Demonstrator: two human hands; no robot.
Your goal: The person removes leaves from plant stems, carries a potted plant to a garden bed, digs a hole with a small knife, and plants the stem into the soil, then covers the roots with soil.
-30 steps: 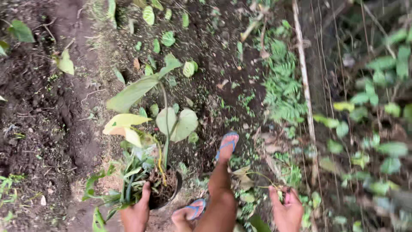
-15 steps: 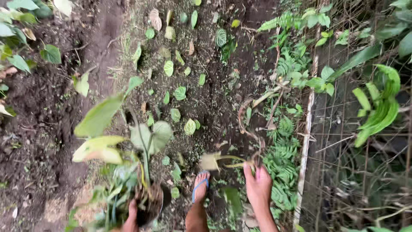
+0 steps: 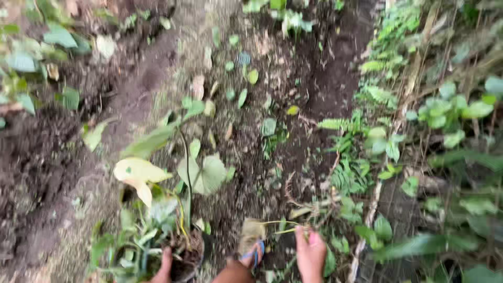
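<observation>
Dark round pot [image 3: 184, 257] of green and yellowing leaves hangs low-left in the left hand [image 3: 163, 264] (fingers gripping its rim), while right hand [image 3: 310, 254] pinches thin pulled stems [image 3: 277, 226], mid-carry along the soil path [image 3: 157, 84].

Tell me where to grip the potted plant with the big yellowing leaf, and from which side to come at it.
Grip the potted plant by the dark pot's rim or wall, low down, probably from the near side, where the left hand already rests on it. The long thin stems lean and carry broad leaves, so they look too weak to lift by. The right hand holds loose stalks apart from it.
</observation>
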